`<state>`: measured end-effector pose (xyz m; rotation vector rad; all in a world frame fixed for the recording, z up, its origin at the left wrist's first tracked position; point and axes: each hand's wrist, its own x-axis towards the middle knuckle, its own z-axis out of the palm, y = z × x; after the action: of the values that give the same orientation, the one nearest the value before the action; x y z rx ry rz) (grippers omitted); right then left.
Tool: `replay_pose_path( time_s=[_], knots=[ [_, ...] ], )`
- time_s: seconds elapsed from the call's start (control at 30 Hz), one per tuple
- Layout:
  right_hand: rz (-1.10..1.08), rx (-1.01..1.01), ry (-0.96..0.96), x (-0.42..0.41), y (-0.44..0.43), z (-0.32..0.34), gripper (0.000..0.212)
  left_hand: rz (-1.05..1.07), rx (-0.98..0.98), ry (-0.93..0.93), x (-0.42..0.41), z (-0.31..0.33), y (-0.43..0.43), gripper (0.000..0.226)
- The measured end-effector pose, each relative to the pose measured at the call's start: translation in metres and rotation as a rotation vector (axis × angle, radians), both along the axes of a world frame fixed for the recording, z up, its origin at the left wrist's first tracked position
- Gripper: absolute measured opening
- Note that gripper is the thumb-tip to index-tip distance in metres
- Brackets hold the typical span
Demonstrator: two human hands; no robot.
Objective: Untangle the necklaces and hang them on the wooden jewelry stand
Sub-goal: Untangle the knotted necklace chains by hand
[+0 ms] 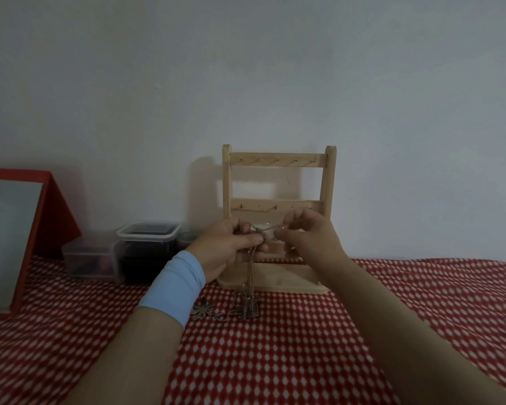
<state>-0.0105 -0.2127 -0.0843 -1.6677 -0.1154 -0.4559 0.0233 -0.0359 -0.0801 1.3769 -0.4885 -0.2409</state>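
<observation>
Seen through my head camera, my left hand (225, 247) and right hand (310, 235) hold a knotted bunch of necklaces (260, 229) up in front of the wooden jewelry stand (278, 182), about level with its lower row of hooks. The fingers of both hands are curled and pinch the knot of chains between them, with the left thumb pressed on top. Loose chain hangs from my left hand down to the red cloth with white dots (275, 361). More chain and a flower-shaped pendant (200, 311) lie there, just in front of the stand's base. A light blue band (176, 285) wraps my left wrist. Off to the left, a red-framed mirror (9, 238) and several plastic boxes (148, 232) stand against the pale wall (246, 68).
</observation>
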Motion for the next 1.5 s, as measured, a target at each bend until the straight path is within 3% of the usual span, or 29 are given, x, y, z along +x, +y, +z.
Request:
replay_pose_path(
  time_s=[0.1, 0.33, 0.53, 0.6, 0.77, 0.93, 1.0, 1.1, 1.27, 1.5],
  knots=[
    [-0.070, -0.179, -0.018, -0.003, -0.001, 0.004, 0.017, 0.037, 0.053, -0.055, -0.002, 0.001, -0.002, 0.029],
    [0.004, -0.391, 0.103, -0.010, -0.002, 0.011, 0.023, 0.045, 0.274, -0.178, -0.008, 0.007, -0.003, 0.020],
    [-0.081, -0.492, 0.117, -0.003, -0.009, 0.006, 0.022, 0.110, 0.339, -0.098, -0.005, 0.006, -0.001, 0.014],
    [-0.035, -0.403, 0.128, -0.003, -0.008, 0.005, 0.025, 0.095, 0.276, -0.058, -0.002, 0.004, 0.002, 0.015],
    [0.303, 0.419, 0.264, 0.000, -0.007, 0.005, 0.029, 0.033, 0.026, 0.089, 0.001, -0.003, 0.003, 0.005],
    [0.379, 0.757, 0.182, 0.000, -0.009, 0.006, 0.043, 0.025, -0.009, 0.185, 0.009, -0.013, 0.001, 0.007],
    [0.391, 0.788, 0.159, -0.002, -0.011, 0.008, 0.042, 0.053, 0.054, 0.156, 0.012, -0.015, 0.004, 0.012],
    [0.389, 0.643, 0.175, -0.003, -0.011, 0.009, 0.032, 0.074, 0.246, 0.025, 0.009, -0.013, 0.006, 0.003],
    [0.413, 0.458, 0.145, -0.005, -0.010, 0.012, 0.017, 0.001, 0.533, -0.161, 0.001, -0.005, 0.007, 0.019],
    [0.409, 0.441, 0.081, -0.006, -0.015, 0.016, 0.011, 0.006, 0.706, -0.286, -0.002, -0.002, 0.006, 0.016]
  ],
)
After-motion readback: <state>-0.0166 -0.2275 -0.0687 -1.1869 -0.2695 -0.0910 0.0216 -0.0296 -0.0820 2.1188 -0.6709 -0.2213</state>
